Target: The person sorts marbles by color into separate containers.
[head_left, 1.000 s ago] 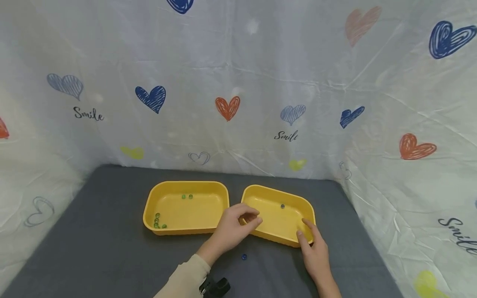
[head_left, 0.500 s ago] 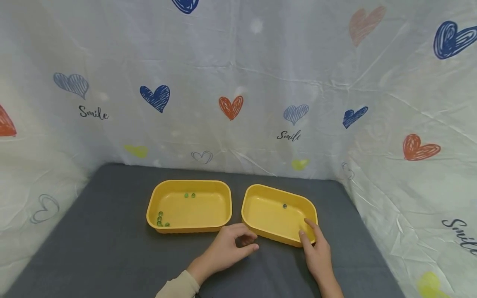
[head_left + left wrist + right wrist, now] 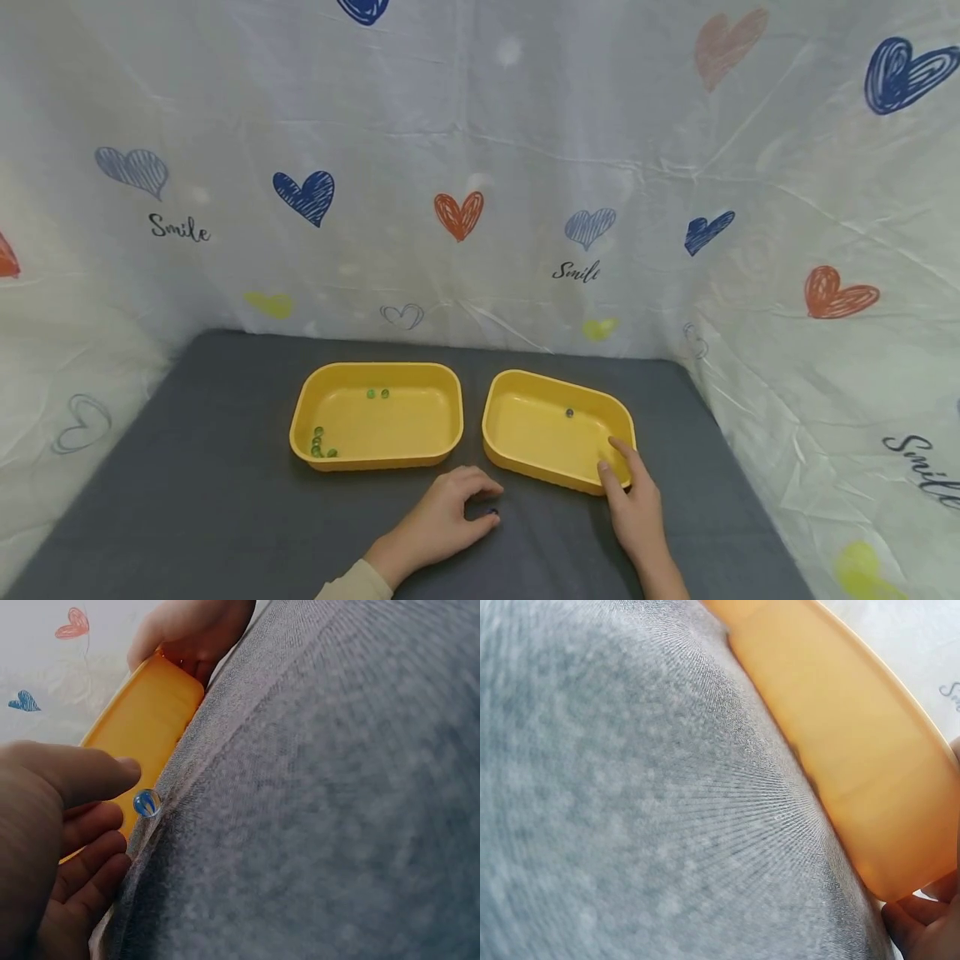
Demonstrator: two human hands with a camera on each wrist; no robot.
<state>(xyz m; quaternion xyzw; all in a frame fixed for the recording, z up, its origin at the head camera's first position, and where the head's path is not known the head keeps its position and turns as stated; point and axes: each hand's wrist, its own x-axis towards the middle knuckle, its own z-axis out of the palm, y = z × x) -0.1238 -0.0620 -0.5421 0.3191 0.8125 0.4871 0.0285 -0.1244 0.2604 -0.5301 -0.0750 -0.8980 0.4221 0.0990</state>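
On the cloth in front of the trays, a clear glass marble with a blue swirl [image 3: 147, 803] lies by the fingertips of my left hand [image 3: 442, 521]. That hand's thumb and fingers are spread apart around it, with a gap visible in the left wrist view. My right hand [image 3: 636, 508] grips the near right corner of the right yellow tray [image 3: 525, 467]; some of its fingers are hidden behind the wall. One dark blue marble [image 3: 569, 413] sits inside that tray. The left yellow tray [image 3: 375, 462] holds several green marbles [image 3: 317, 442].
A dark grey cloth [image 3: 225, 517] covers the table under both trays. Behind and at the sides hangs a white curtain [image 3: 510, 125] printed with hearts and the word Smile. A narrow gap separates the two trays.
My left hand has moved back from the right tray's near left edge, down to the blue marble on the cloth. The right hand keeps its grip on the tray.
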